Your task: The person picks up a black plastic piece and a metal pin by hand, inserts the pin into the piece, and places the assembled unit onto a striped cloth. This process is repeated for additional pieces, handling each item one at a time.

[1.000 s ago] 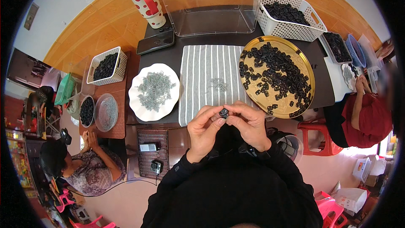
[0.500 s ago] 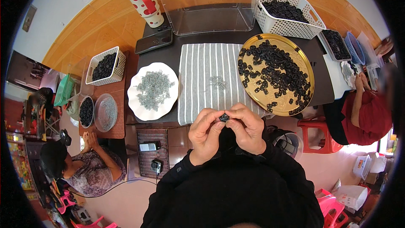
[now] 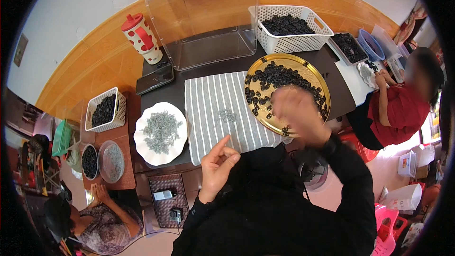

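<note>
My left hand (image 3: 217, 169) is over the near edge of the grey striped cloth (image 3: 204, 99). Its index finger is stretched out, the thumb stands apart, and I see nothing held. Above the gold round tray (image 3: 309, 68) is my right hand (image 3: 299, 113), smeared by motion. Small black plastic parts (image 3: 277, 73) lie scattered across the tray; whether my right fingers touch any cannot be made out. A small heap of thin silvery pieces (image 3: 227, 115) rests on the cloth. More of them (image 3: 162, 132) fill the middle of a white wavy-edged plate (image 3: 163, 160) to the left.
Behind stand a clear plastic box (image 3: 204, 33), a white basket (image 3: 294, 42) of black parts, a dotted tumbler (image 3: 143, 40) and a dark phone (image 3: 155, 79). One person (image 3: 106, 223) sits at the left, another in red (image 3: 400, 109) at the right.
My hands, which were together around a small black part, have parted. The right has swung over the gold tray; the left has moved down and left. That part no longer shows. The view has shifted.
</note>
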A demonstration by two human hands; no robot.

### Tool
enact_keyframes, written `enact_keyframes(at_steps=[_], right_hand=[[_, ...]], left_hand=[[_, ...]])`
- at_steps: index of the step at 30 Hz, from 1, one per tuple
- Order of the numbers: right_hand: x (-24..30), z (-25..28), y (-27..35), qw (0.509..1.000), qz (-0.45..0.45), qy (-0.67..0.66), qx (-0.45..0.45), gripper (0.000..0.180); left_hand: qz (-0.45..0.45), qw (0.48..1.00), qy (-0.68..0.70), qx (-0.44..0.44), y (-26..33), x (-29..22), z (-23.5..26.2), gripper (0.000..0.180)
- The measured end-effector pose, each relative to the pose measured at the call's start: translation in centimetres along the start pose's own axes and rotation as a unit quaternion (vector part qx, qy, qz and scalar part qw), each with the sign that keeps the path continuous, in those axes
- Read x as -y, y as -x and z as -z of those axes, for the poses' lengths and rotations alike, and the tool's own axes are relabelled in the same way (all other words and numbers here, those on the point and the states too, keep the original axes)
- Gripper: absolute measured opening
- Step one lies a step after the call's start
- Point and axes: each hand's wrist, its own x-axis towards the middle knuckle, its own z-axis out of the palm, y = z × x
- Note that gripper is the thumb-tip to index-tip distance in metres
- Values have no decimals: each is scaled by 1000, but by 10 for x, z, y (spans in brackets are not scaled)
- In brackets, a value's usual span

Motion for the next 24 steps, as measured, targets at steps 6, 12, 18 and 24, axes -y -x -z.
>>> enact_keyframes(at_steps=[6,12,18,24], right_hand=[[31,9,-39,996,-40,-68,-30,27],[-4,1,0,965,-198,93,147,22],[-8,45,-1,890,0,442,112,20],[-19,77,-10,797,62,592,97,19]], left_hand=[[-6,999,-4,-45,0,-4,5,41],[29,998,-4,-52,4,1,2,30],[32,998,-30,-37,0,1,-1,27],[52,998,-32,-24,0,3,-7,26]])
